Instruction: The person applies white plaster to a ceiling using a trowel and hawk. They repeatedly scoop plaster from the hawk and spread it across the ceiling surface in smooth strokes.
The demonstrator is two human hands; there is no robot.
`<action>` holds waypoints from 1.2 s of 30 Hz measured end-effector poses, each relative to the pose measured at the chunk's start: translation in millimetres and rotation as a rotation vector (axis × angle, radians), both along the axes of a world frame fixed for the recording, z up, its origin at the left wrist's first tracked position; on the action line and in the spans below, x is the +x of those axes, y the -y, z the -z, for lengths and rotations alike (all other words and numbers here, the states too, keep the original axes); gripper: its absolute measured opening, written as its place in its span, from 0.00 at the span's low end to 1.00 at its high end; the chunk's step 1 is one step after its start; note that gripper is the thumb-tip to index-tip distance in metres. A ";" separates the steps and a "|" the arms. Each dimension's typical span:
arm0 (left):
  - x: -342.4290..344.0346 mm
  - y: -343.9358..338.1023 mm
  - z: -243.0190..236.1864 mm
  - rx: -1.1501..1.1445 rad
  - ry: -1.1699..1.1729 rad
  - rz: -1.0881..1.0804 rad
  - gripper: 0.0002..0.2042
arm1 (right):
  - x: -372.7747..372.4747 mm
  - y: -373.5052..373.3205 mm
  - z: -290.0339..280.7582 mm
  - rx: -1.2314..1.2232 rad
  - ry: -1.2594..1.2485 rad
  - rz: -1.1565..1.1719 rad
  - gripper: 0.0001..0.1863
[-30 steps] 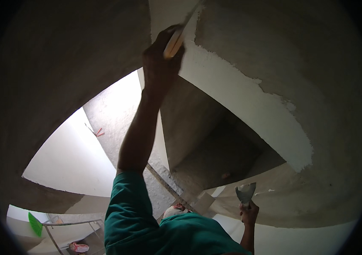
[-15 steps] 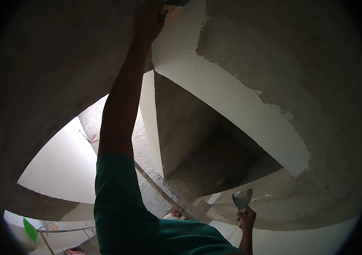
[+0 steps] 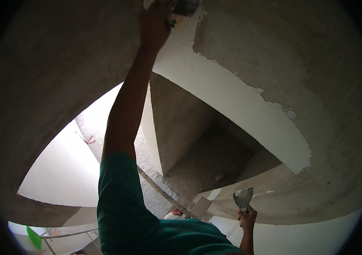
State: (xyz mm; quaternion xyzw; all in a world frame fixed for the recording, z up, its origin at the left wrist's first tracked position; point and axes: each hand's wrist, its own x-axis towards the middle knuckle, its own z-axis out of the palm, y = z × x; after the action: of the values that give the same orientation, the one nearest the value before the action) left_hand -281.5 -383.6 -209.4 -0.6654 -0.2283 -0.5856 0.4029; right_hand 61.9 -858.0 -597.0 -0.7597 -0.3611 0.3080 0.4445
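Observation:
High at the top of the head view, my left hand (image 3: 155, 26) is closed around a trowel (image 3: 186, 7). Its dark flat blade lies at the upper end of a smooth, pale plaster band (image 3: 232, 95) with ragged edges; the hand hides much of the handle. My left arm, in a green sleeve, is stretched up. Down at the lower right, my right hand (image 3: 247, 217) grips a putty knife (image 3: 243, 199) by the handle. The knife's wide grey blade points up, apart from the plastered surface, with smears on it.
Rough grey-brown plaster (image 3: 291, 51) surrounds the pale band. Below it is a dark triangular recess (image 3: 202, 127). A bright opening with a white wall (image 3: 62, 165) lies left. A long bar (image 3: 159, 189) crosses below, near metal rails (image 3: 70, 234) and a green object (image 3: 33, 238).
My left hand and the trowel have shifted slightly down and right, and more of the dark blade shows. My right hand holds the putty knife almost where it was.

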 end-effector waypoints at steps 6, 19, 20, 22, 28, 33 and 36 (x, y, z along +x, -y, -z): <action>3.1 16.5 98.3 -0.223 0.038 -0.061 0.32 | -2.4 -3.9 -1.1 -0.018 0.003 0.001 0.07; -45.9 10.8 -33.0 -0.041 0.011 0.008 0.30 | -5.1 -7.1 0.9 0.016 -0.020 -0.032 0.06; -44.8 8.1 -39.6 -0.032 -0.016 -0.031 0.29 | -6.0 -6.4 0.5 0.008 -0.026 -0.022 0.06; -40.2 -2.4 -42.3 -0.029 0.022 -0.044 0.28 | -7.1 -4.4 1.8 -0.020 -0.027 0.009 0.06; -36.8 -15.2 -32.4 -0.016 -0.012 -0.011 0.29 | -7.0 -3.0 2.9 -0.027 -0.017 0.015 0.07; -34.9 -15.9 11.2 -0.125 0.018 -0.021 0.31 | -7.7 -5.7 -1.6 -0.027 -0.004 0.008 0.10; -33.0 -25.1 45.7 -0.134 0.005 0.057 0.34 | -4.2 -5.9 1.8 -0.022 0.000 -0.005 0.08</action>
State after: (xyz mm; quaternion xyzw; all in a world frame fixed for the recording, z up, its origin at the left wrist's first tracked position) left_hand -314.5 -358.4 -255.1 -0.6955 -0.2489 -0.5818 0.3403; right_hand 57.7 -852.1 -598.8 -0.7636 -0.3596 0.3130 0.4355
